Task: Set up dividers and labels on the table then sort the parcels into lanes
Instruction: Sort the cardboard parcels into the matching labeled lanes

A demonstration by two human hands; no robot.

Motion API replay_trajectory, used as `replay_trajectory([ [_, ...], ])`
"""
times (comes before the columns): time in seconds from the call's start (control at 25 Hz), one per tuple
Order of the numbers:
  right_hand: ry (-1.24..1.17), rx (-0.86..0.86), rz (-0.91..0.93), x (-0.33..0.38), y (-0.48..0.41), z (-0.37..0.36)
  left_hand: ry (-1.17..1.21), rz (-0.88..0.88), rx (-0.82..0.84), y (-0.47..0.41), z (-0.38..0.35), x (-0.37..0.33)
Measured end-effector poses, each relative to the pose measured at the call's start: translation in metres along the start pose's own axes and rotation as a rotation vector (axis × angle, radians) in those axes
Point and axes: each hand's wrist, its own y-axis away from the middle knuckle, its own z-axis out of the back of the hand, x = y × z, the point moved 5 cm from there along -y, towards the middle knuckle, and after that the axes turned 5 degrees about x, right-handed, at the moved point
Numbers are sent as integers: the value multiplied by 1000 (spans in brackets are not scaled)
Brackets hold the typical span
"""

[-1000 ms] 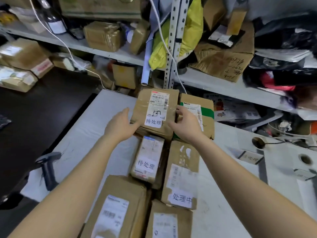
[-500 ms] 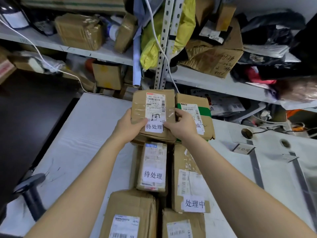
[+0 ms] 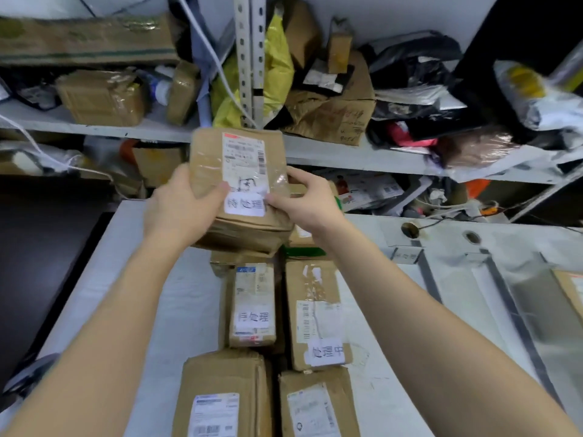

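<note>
A brown cardboard parcel (image 3: 206, 152) with a shipping label and a white handwritten tag is lifted off the table, tilted toward me. My left hand (image 3: 179, 206) grips its left edge, thumb on top. My right hand (image 3: 304, 201) holds its right edge, thumb on the tag. Under it lies a parcel with green tape (image 3: 304, 250), mostly hidden. Nearer to me on the white table (image 3: 176, 310) lie several parcels in two rows: a small tagged one (image 3: 252, 305), a long tagged one (image 3: 317, 313), and two big ones (image 3: 224, 395) (image 3: 317, 405) at the front edge.
Grey divider strips (image 3: 430, 279) (image 3: 511, 307) run across the table's right part, with small label stands (image 3: 405, 255) at their far ends and a parcel corner (image 3: 572, 291) at far right. Cluttered shelves (image 3: 362, 156) of boxes and bags stand behind. A dark scanner (image 3: 28, 376) sits at lower left.
Both hands closed on the far left parcel and lifted it off the stack, tilting it up toward me. The parcel with green tape beneath stayed put.
</note>
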Motion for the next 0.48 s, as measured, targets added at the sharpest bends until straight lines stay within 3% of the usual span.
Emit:
replay_trajectory([
  [0.12, -53, 4, 51, 23, 21, 24, -122, -40, -48, 16, 26, -45],
  [0.48, -117, -108, 90, 26, 117, 149, 35, -219, 45, 102, -29, -154],
])
